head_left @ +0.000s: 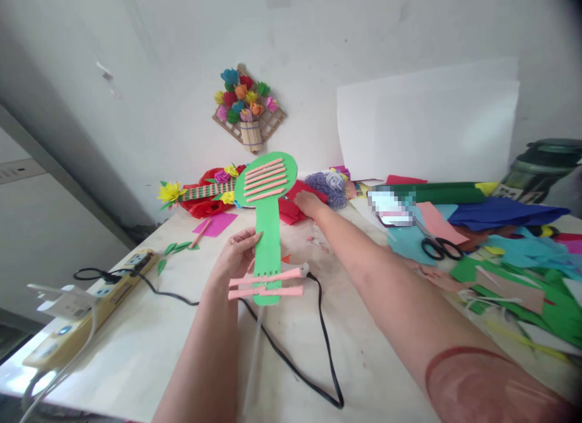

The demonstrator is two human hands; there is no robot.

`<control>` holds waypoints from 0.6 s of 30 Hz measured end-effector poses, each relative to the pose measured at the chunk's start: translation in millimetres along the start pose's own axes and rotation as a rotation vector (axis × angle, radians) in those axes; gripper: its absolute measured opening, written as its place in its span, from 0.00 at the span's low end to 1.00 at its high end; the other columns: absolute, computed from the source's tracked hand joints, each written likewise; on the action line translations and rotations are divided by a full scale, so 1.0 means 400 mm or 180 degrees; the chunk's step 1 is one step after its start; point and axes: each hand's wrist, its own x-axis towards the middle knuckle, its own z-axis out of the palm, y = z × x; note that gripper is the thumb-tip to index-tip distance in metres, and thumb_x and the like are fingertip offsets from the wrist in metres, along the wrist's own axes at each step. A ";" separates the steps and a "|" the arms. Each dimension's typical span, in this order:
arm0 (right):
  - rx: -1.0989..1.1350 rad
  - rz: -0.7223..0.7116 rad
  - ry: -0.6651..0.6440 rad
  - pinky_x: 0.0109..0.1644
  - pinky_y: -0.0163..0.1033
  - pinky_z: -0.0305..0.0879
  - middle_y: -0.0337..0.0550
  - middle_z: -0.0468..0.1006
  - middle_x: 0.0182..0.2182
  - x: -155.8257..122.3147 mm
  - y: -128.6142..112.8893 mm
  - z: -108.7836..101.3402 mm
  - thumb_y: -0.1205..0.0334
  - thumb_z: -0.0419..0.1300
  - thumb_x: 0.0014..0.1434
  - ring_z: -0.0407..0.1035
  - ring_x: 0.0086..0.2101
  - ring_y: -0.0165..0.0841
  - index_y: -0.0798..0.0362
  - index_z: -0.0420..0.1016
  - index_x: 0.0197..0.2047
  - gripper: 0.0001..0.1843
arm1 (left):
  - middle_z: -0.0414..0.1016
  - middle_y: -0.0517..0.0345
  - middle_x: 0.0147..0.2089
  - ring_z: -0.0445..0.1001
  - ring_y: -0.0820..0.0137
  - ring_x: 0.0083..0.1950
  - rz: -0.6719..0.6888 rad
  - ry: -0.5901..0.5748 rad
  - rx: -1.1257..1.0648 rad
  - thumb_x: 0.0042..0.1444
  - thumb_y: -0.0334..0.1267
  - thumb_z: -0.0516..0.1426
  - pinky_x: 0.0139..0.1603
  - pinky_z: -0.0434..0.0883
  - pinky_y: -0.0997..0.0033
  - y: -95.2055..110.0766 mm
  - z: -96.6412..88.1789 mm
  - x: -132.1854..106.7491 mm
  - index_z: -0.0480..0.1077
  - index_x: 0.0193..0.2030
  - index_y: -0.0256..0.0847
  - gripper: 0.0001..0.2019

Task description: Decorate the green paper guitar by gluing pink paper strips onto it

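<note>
Green paper cutout (268,229), pink rolls (264,183) at both ends, over table (140,350), your left hand's (240,250) fingers pinching its neck. Your right hand (308,203) is at red paper (291,211), grip unclear. Room between forearms (200,356), cable (325,326) crossing.

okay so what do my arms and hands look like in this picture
Your left hand and right hand show no gloves, and no watch shows at either wrist. The left forearm is uncovered. The right arm has what looks like a sheer, reddish-brown sleeve with a darker curved edge.

Craft workspace: scissors (440,247), yarn (321,190), coloured paper scraps (562,311) across table (150,350).
</note>
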 end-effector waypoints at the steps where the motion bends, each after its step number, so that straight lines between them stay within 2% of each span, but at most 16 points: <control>1: -0.0130 -0.0028 0.0063 0.52 0.42 0.55 0.61 0.72 0.45 -0.004 -0.001 -0.004 0.76 0.43 0.59 0.63 0.50 0.42 0.65 0.72 0.44 0.18 | 0.75 0.57 0.24 0.73 0.73 0.23 -0.0012 -0.0011 0.0033 0.43 0.28 0.62 0.25 0.71 0.78 0.000 0.001 0.000 0.72 0.32 0.33 0.07; 4: -0.0350 0.0078 0.0268 0.50 0.39 0.57 0.58 0.72 0.46 -0.025 0.004 -0.031 0.72 0.47 0.59 0.64 0.48 0.40 0.61 0.72 0.46 0.17 | 0.75 0.56 0.24 0.74 0.71 0.24 -0.0045 -0.0011 0.0125 0.43 0.29 0.62 0.26 0.72 0.74 0.001 0.004 -0.002 0.72 0.32 0.33 0.08; 7: -0.0110 0.0270 0.0182 0.44 0.36 0.60 0.55 0.75 0.43 -0.065 0.030 -0.086 0.69 0.52 0.55 0.68 0.43 0.39 0.59 0.74 0.43 0.14 | 0.75 0.55 0.24 0.73 0.72 0.23 -0.0016 0.0114 0.0112 0.42 0.28 0.61 0.26 0.72 0.75 0.004 0.007 -0.003 0.72 0.32 0.32 0.07; 10: 0.0548 0.0097 -0.0597 0.36 0.32 0.62 0.47 0.78 0.35 -0.123 0.069 -0.151 0.68 0.60 0.48 0.71 0.34 0.34 0.57 0.77 0.37 0.11 | 0.74 0.55 0.24 0.73 0.73 0.23 0.0006 0.0168 0.0043 0.43 0.26 0.61 0.26 0.72 0.76 0.006 0.009 -0.003 0.72 0.31 0.31 0.06; 13: 0.1096 0.0146 -0.1346 0.29 0.30 0.61 0.43 0.78 0.29 -0.180 0.108 -0.188 0.65 0.60 0.47 0.68 0.25 0.28 0.57 0.77 0.37 0.12 | 0.74 0.56 0.23 0.72 0.73 0.22 0.0036 0.0170 -0.0006 0.44 0.26 0.60 0.25 0.72 0.76 0.006 0.010 -0.003 0.72 0.31 0.31 0.06; 16: 0.1159 0.0387 -0.1518 0.26 0.29 0.60 0.41 0.76 0.25 -0.216 0.139 -0.182 0.67 0.59 0.47 0.65 0.21 0.24 0.58 0.76 0.38 0.13 | 0.74 0.55 0.23 0.73 0.73 0.22 0.0055 0.0218 0.0005 0.44 0.26 0.60 0.25 0.72 0.76 0.003 0.011 -0.003 0.72 0.32 0.31 0.06; 18: 0.1122 0.0742 -0.1276 0.27 0.30 0.62 0.42 0.76 0.26 -0.226 0.156 -0.162 0.67 0.60 0.47 0.65 0.21 0.24 0.58 0.76 0.40 0.14 | 0.75 0.54 0.25 0.74 0.71 0.24 0.0029 0.0211 0.0025 0.44 0.26 0.60 0.26 0.73 0.74 0.001 0.011 -0.003 0.71 0.33 0.31 0.07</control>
